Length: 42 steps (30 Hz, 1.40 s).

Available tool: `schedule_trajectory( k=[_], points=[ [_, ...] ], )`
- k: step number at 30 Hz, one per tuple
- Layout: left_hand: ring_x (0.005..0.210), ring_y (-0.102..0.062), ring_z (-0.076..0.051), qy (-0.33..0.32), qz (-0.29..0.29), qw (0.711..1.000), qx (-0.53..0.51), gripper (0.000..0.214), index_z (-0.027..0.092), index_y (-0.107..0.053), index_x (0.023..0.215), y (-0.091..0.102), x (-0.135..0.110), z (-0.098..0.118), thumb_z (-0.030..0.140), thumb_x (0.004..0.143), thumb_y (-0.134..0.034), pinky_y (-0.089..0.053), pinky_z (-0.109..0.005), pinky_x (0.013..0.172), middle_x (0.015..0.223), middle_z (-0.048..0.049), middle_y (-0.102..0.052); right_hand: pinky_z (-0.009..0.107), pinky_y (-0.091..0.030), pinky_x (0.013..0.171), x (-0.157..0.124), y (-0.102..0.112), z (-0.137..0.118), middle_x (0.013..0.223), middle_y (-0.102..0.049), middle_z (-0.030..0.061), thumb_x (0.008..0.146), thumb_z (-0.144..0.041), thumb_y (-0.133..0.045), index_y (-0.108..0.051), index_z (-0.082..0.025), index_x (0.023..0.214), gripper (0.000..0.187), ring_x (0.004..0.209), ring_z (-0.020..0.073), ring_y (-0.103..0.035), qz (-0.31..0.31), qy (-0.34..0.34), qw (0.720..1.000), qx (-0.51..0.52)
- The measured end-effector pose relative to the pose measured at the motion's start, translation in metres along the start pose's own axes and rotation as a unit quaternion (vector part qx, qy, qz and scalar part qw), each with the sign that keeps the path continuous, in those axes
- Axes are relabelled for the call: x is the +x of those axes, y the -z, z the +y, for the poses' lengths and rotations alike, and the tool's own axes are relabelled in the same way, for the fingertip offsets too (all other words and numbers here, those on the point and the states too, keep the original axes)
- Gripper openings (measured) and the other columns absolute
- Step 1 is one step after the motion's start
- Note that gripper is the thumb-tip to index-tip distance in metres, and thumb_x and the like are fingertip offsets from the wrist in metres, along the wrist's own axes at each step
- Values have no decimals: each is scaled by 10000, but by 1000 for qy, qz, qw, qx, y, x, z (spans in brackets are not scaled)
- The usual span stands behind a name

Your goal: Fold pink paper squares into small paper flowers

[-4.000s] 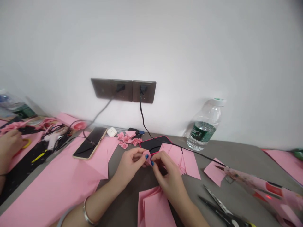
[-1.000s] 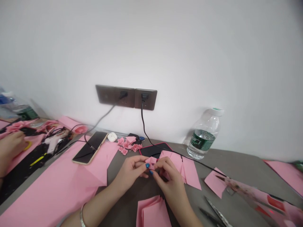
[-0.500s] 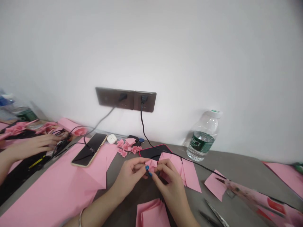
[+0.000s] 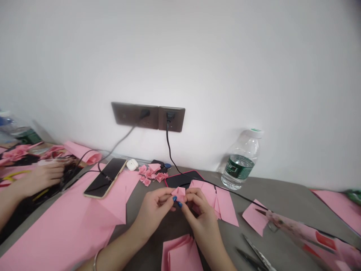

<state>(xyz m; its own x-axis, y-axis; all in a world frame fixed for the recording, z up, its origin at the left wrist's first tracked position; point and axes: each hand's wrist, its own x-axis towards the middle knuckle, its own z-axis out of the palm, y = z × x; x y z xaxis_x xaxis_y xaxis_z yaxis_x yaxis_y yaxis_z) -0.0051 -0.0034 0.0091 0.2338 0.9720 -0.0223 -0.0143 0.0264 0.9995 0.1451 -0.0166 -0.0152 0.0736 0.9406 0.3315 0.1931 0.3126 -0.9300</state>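
My left hand and my right hand meet over the grey table, both pinching a small folded pink paper piece between thumbs and fingertips. The nails are painted blue. A silver bangle sits on my left wrist. Just behind the hands lies a phone in a red case with a black cable plugged in. Several small pink paper roses lie in a heap to its left. Cut pink paper squares lie right of my hands, and a folded pink stack lies below them.
A large pink sheet carries a gold-edged phone on a charging cable. Another person's hand works at far left among cables and pink flowers. A water bottle stands by the wall. Scissors and a glue gun lie right.
My hands keep working the small pink piece, turning it slightly between the fingertips. The other person's hand at left reached right toward the cables. The view shifted a little.
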Motion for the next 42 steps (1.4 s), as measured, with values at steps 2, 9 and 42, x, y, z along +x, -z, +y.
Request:
schedule_trajectory(
  k=[2, 9, 42],
  points=[
    [826, -732, -226, -6, 5, 1000, 7, 301, 133, -721, 1072, 0, -1, 0, 317, 850, -634, -609, -300, 738, 946, -102, -781, 281, -476, 654, 0, 1, 1, 896, -570, 64, 823, -248, -635, -620, -204, 719, 114, 826, 213, -588, -10, -11, 1000, 10],
    [867, -731, -235, -15, 2, 1000, -7, 297, 138, -719, 1081, 1, 0, -2, 306, 853, -628, -607, -296, 742, 973, -103, -778, 289, -486, 735, 1, 2, -1, 937, -585, 66, 774, -141, -647, -649, -203, 724, 80, 914, 226, -606, -11, 24, 1000, -5],
    [777, -724, -198, 53, -51, 994, -76, 342, 125, -735, 934, 0, 4, 1, 415, 753, -746, -578, -232, 654, 818, -87, -768, 240, -391, 577, 4, 4, 1, 747, -526, -8, 770, -235, -693, -531, -213, 748, 165, 669, 154, -501, 41, 4, 998, 54]
  ],
)
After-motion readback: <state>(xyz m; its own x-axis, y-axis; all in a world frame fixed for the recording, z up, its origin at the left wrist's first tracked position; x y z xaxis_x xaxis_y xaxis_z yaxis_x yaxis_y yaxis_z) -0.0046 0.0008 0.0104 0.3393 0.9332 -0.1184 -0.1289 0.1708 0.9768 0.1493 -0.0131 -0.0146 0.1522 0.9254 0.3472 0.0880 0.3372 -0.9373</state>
